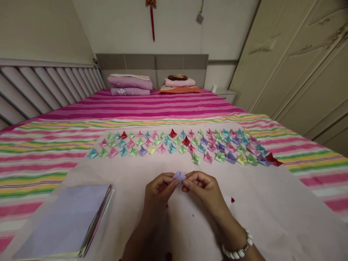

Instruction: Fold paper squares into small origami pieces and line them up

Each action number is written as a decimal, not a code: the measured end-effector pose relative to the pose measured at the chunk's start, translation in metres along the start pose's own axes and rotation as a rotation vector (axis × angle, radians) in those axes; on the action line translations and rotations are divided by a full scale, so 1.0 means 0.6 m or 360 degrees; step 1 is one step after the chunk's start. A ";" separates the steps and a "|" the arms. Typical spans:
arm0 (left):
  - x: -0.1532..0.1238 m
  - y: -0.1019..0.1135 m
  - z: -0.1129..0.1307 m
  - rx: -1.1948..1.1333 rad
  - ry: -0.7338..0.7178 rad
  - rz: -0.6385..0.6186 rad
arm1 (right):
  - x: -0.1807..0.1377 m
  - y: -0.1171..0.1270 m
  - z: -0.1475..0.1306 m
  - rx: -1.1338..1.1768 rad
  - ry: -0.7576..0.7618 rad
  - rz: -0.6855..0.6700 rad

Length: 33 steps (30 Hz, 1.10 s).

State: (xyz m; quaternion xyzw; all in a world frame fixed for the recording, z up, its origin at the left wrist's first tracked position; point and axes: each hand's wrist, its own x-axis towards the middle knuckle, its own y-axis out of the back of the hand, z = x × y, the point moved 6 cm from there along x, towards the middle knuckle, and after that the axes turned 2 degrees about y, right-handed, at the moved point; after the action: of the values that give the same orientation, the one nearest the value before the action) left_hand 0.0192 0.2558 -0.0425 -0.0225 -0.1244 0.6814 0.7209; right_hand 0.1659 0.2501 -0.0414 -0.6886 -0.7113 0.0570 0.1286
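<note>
Both hands meet over a pale cloth (272, 217) spread on the bed. My left hand (159, 188) and my right hand (202, 186) each pinch a small folded lilac paper piece (179, 176) between thumb and fingertips. A white bead bracelet (239, 248) is on my right wrist. Beyond the hands lie several rows of small folded paper shapes (179, 144) in pink, green, blue, purple and red. A stack of square coloured paper (67, 221), lilac sheet on top, lies to the left of my left forearm.
The bed has a pink, green and yellow striped cover (40, 152). Pillows (130, 85) and folded bedding (179, 85) sit by the headboard. A slatted rail (40, 87) runs along the left side. A wardrobe (299, 65) stands at the right. Small red specks lie on the cloth.
</note>
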 end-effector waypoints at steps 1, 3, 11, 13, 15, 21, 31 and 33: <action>0.000 0.000 -0.003 -0.0050 0.0050 0.0030 | 0.000 0.000 0.003 0.0007 -0.0024 0.0016; -0.002 -0.002 -0.008 -0.0123 0.0142 0.0084 | 0.000 0.000 0.007 0.0017 -0.0052 0.0045; -0.003 0.004 -0.025 -0.0113 0.0343 0.0167 | -0.001 0.001 0.013 0.0047 -0.0098 0.0081; 0.000 0.005 -0.029 -0.0120 0.0362 0.0133 | -0.001 0.002 0.016 0.0083 -0.0114 0.0092; 0.002 0.004 -0.034 -0.0146 0.0353 0.0069 | 0.000 0.002 0.017 0.0103 -0.0122 0.0100; -0.001 0.007 -0.037 -0.0142 0.0325 0.0022 | -0.002 -0.001 0.015 0.0102 -0.0110 0.0046; 0.000 -0.020 -0.013 -0.0010 0.0083 -0.0412 | -0.007 0.013 0.014 0.0116 -0.0269 0.0072; 0.000 -0.016 -0.011 0.0065 0.0074 -0.0359 | -0.008 0.011 0.011 0.0105 -0.0271 0.0034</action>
State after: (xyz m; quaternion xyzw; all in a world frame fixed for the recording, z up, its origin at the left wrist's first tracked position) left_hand 0.0303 0.2562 -0.0469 -0.0094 -0.0955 0.5977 0.7959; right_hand 0.1705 0.2465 -0.0499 -0.6843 -0.7100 0.1401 0.0895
